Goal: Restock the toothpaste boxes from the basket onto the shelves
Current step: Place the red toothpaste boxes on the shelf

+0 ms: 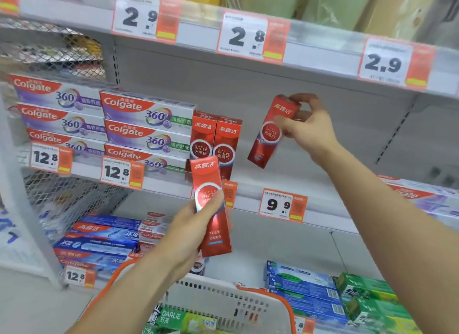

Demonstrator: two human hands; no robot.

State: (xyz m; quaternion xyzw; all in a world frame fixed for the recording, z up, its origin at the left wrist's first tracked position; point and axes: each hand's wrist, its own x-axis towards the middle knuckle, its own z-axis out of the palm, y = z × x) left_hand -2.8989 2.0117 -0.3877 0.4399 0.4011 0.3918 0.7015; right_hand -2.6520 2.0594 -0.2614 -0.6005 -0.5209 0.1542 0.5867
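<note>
My right hand (304, 125) grips a red Optic White toothpaste box (269, 134) by its upper part, holding it tilted in the air above the middle shelf (250, 192), right of two matching red boxes (214, 139) that stand upright there. My left hand (196, 224) holds a second red box (211, 207) upright, lower and in front of the shelf edge. A white basket (223, 299) with orange handles hangs below my arms, with a green Darlie box (178, 318) inside.
Stacks of white-and-purple Colgate 360 boxes (146, 129) fill the middle shelf's left side. Blue Colgate boxes (99, 239) lie on the lower shelf at left, blue and green boxes (335, 299) at lower right. Price tags (283, 205) line the shelf edges. A mesh divider (62, 50) stands at far left.
</note>
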